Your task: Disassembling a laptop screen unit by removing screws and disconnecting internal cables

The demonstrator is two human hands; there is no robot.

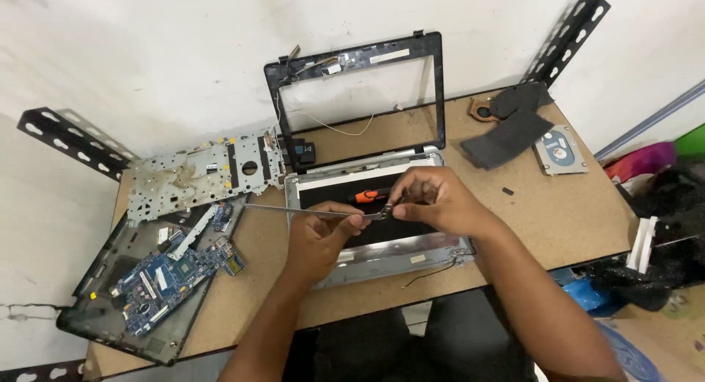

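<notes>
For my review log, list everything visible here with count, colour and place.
table: one, brown, against white wall
screen bezel: one, black, leaning on wall
lid shell: one, silver, table centre
metal strip: one, grey, held over lid shell
screwdriver: one, orange-handled, on lid shell
metal plate: one, silver, left
base case: one, black, left edge
circuit board: one, blue, in base case
hard drive: one, silver, right
flat panels: two, dark grey, back right
left hand: on strip
right hand: at strip's end

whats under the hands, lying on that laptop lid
An orange-handled screwdriver lies on the dark inner face of the laptop lid, beneath the left hand and right hand. Its tip and the lid's middle are covered by the hands.
</notes>
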